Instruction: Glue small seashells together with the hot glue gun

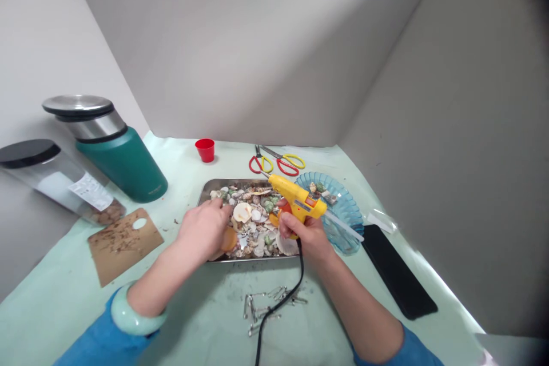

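In the head view, my right hand grips a yellow hot glue gun by its handle, fingers round the orange trigger. The nozzle points up and left over the tray, and a clear glue stick juts from the back. My left hand reaches over the left side of a metal tray heaped with seashells. Its fingers are bent down together among the shells, and the fingertips are hidden. An orange shell lies right beside that hand.
Safety pins and the gun's black cord lie in front. Around the tray are a blue glass dish, a black phone-like slab, scissors, a red cup, a green bottle, a clear jar and brown card.
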Demonstrator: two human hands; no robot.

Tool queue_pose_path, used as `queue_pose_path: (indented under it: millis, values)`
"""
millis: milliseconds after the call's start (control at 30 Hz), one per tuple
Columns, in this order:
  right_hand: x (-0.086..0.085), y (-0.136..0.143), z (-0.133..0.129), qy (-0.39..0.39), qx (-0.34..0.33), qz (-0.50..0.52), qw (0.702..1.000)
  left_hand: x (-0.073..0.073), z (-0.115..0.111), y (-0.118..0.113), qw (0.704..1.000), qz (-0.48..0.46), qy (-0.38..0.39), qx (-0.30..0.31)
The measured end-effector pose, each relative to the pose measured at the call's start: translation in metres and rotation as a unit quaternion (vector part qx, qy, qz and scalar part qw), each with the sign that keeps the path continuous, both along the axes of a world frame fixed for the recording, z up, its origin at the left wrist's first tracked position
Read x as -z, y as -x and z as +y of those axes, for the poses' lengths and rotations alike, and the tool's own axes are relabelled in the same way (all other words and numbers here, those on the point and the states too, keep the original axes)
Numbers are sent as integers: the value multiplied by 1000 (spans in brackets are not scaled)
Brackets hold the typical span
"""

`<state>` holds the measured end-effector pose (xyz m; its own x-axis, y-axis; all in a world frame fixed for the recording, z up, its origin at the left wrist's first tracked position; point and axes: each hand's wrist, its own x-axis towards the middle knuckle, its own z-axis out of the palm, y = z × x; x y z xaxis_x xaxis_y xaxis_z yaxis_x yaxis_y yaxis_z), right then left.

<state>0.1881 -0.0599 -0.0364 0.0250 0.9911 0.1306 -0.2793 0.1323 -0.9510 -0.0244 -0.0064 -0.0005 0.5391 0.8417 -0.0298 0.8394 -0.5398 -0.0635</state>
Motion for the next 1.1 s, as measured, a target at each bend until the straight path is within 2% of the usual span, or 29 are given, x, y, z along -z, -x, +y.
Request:
queue_pose_path:
  millis: [133, 200, 433, 600, 700, 767, 800, 833, 867, 933, 967, 1000, 1033, 1100]
  values:
    - [0, 0, 0, 1, 5, 9, 1000, -2, 0, -11, 991, -36, 3, 129]
    - [0, 0, 0, -5, 7, 16, 1000, 0, 1, -17, 988, -31, 10, 153]
    - [1, 0, 0, 3, 0, 14, 1000, 8, 16, -21, 991, -20, -32, 131]
    - [-2, 1, 0, 8, 3, 13, 1000, 10, 22, -25, 990, -13, -21, 137]
    - [-1, 2, 0, 9, 3, 10, 1000, 6, 22, -22, 987, -68, -3, 145]
    - [0, 1, 0, 7, -2, 8, 1000, 1, 20, -17, 979, -166, 45, 107]
    - [1, 1, 0, 7, -3, 6, 1000, -2, 18, -15, 965, -234, 95, 72]
    - [2, 1, 0, 8, -3, 3, 1000, -4, 16, -12, 938, -307, 160, 33]
    - [2, 1, 1, 11, 0, 2, 1000, -7, 14, -10, 892, -380, 243, -11]
    - [2, 1, 1, 19, 10, 2, 1000, -11, 10, -6, 771, -504, 382, -82]
    - [1, 2, 1, 21, 17, 3, 1000, -12, 8, -5, 719, -542, 423, -103]
    - [0, 3, 2, 22, 23, 2, 999, -13, 7, -5, 681, -568, 447, -118]
    - [-2, 5, 2, 22, 33, -3, 999, -15, 6, -5, 660, -582, 458, -126]
    - [-7, 11, 4, 23, 56, -23, 998, -17, 4, -5, 650, -590, 461, -132]
